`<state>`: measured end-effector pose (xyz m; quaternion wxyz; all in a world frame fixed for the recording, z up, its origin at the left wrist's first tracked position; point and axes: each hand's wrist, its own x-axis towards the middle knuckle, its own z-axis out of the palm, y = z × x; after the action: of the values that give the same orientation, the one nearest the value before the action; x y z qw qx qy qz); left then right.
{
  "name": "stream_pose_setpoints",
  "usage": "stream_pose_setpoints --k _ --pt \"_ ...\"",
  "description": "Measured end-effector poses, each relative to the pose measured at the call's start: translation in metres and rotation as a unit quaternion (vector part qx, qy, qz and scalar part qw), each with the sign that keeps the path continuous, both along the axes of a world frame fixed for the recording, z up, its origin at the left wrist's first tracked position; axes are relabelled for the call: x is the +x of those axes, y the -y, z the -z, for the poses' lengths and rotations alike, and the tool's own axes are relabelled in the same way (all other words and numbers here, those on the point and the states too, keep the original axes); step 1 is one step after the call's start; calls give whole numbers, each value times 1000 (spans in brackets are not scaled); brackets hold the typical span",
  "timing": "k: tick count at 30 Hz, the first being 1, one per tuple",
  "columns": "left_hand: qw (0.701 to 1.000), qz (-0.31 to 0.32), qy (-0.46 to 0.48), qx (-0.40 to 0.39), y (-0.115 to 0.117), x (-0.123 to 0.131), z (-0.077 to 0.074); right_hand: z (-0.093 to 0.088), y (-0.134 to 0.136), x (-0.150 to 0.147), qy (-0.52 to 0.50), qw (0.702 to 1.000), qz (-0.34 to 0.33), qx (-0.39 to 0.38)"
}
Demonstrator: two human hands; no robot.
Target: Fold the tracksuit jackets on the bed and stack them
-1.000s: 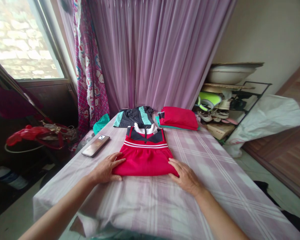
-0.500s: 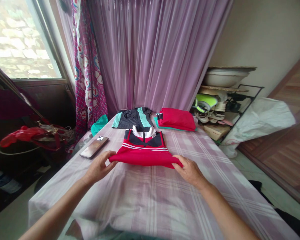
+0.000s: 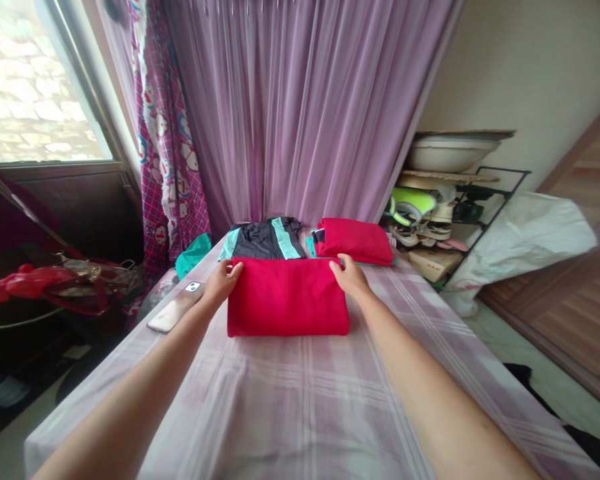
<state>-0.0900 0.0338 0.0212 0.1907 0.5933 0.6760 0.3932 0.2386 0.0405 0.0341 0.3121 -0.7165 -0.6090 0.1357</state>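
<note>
A red jacket (image 3: 287, 300), folded into a rectangle, lies in the middle of the table. My left hand (image 3: 223, 281) pinches its far left corner, thumb on top. At the far right corner my right hand (image 3: 350, 275) grips the same folded edge. The jacket's white collar and dark chest panel are hidden under the red fold. Just behind it lies a dark garment with turquoise stripes (image 3: 263, 240). A folded red garment (image 3: 357, 240) rests on something green at the back right. Beside my left forearm is a phone (image 3: 175, 310), partly covered by it.
A plaid cloth covers the table (image 3: 300, 407). Purple curtains (image 3: 300, 113) hang behind it. To the right stands a rack with shoes (image 3: 435, 230) and a basin (image 3: 453, 153), near a white sack (image 3: 540, 233). A red bag (image 3: 80, 287) is on the left.
Both hands have moved away from me, carrying the jacket's near edge up and over its collar. The red cloth now covers the chest panel and white stripes.
</note>
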Motion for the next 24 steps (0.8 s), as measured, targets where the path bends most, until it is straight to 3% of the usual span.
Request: stream_pose_setpoints --k 3,7,12,16,19,24 --pt "998 -7 -19 -56 -22 8 24 29 -13 -18 12 996 -11 -84" --pt "998 6 -30 -63 -22 10 55 64 -3 -29 47 995 -26 -80" --pt "998 37 -43 -24 -21 7 64 72 4 -29 99 994 -5 -40" --pt "987 37 -144 -65 -15 8 57 69 10 -22 103 994 10 -40" --pt "962 14 -255 -99 -7 14 38 61 15 -20 126 991 13 -41" --pt "932 39 -361 -4 -6 54 -1 27 5 -50 138 986 -53 74"
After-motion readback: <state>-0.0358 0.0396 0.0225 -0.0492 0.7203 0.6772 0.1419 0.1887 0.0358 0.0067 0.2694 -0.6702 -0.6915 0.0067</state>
